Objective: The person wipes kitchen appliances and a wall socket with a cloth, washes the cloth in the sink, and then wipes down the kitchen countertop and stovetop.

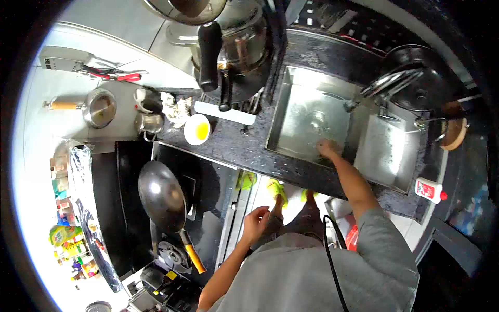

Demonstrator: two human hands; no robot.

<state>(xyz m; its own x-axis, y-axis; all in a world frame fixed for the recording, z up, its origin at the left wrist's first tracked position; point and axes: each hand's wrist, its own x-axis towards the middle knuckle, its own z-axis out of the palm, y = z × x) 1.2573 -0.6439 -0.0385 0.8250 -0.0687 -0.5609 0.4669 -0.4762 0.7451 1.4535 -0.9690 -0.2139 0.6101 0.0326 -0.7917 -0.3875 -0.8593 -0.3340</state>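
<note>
My right hand (328,149) reaches over the front edge of the metal sink (296,119). Its fingers look bunched together, and whatever they may hold is too small to make out. Ripples and a bright spot show on the wet sink bottom, left of the faucet (353,104). Beside my thigh hangs my left hand (255,223), its fingers loosely bent and nothing visible in them. It is closest to the stove's edge.
A wok (162,196) rests on the stove (208,229). Along the counter are a white bowl with yellow liquid (197,129), a white tray-like strip (225,112) and a pressure cooker (241,41). A white bottle (429,190) lies right of the sink, near a black lid (418,93).
</note>
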